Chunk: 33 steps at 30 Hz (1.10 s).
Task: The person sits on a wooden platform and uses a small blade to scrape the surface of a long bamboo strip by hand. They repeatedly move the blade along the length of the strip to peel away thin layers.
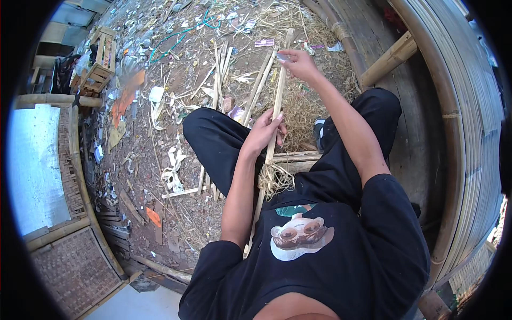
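Note:
A long, pale bamboo strip (280, 90) runs away from my lap toward the far ground. My left hand (263, 132) is closed around its nearer part, between my knees. Farther out, my right hand (300, 65) is closed in a pinch on a small, flat grey piece (283, 57) that lies against the strip; it looks like a blade, but its full shape is hidden. A tangle of curled bamboo shavings (276, 180) sits at the near end of the strip. More bamboo strips (258, 88) lean beyond my left knee.
Dry shavings (298, 125) cover the ground between my legs, above some wooden slats (298, 157). At the far left stands a wooden crate (101, 58). A bamboo-framed platform (448, 133) borders my right. Litter and an orange scrap (153, 217) lie on the left ground.

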Tool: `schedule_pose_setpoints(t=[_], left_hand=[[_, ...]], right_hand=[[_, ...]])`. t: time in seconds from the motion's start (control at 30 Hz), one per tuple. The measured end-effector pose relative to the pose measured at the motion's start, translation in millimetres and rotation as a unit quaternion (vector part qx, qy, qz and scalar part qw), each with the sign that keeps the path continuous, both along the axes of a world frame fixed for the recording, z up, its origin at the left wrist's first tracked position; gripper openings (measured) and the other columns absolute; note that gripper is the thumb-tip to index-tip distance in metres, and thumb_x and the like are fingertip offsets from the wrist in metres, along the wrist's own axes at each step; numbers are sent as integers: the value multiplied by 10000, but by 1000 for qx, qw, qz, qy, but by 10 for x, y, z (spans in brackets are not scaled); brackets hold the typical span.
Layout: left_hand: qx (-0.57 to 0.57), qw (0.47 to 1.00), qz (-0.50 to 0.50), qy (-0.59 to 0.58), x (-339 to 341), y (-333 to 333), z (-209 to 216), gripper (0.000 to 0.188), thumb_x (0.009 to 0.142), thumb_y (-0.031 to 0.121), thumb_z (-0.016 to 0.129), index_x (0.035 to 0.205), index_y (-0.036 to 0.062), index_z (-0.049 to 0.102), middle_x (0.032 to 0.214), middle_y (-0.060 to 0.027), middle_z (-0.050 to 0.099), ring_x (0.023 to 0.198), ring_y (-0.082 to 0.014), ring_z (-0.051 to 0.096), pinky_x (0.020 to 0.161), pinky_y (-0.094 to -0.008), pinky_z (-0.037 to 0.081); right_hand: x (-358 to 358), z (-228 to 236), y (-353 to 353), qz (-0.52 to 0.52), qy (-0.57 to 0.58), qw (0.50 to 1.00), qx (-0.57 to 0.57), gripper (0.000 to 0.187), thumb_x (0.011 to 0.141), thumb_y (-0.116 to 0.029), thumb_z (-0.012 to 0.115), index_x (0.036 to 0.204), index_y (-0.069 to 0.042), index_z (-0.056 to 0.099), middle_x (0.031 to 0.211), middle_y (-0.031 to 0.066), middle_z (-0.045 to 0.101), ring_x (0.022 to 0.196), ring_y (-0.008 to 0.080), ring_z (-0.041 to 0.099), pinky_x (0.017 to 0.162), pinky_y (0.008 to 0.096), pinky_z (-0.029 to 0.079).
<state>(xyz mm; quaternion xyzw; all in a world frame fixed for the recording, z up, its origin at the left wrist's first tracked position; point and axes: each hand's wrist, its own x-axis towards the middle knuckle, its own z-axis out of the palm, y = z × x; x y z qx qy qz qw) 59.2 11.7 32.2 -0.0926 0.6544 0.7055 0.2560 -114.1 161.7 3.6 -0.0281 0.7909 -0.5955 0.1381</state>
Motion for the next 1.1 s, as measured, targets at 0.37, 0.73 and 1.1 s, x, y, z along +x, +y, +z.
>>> schedule_pose_setpoints(t=[0.37,0.73,1.1], left_hand=[[-141,973,-175,51,-596,-193,532,234,892,259,593,899,30,543,704,-12,593,572,-66,557,523,-203,447],[135,989,57,-8,-867,65,128,147,951,224,471,968,78,477,614,5,465,420,-83,448,404,-232,440],[134,987,75,-47,-903,142,-54,145,958,232,463,999,95,446,575,9,435,354,-41,299,319,-197,257]], right_hand=[[-537,741,255,-8,95,995,3,309,863,-147,609,1171,-127,598,760,22,614,462,56,463,465,219,426],[-704,592,275,10,47,998,38,323,859,-82,571,1173,-146,603,801,71,652,486,102,555,476,269,462],[-703,270,340,60,91,990,88,510,808,31,421,1241,-197,563,681,-4,592,545,73,486,494,247,403]])
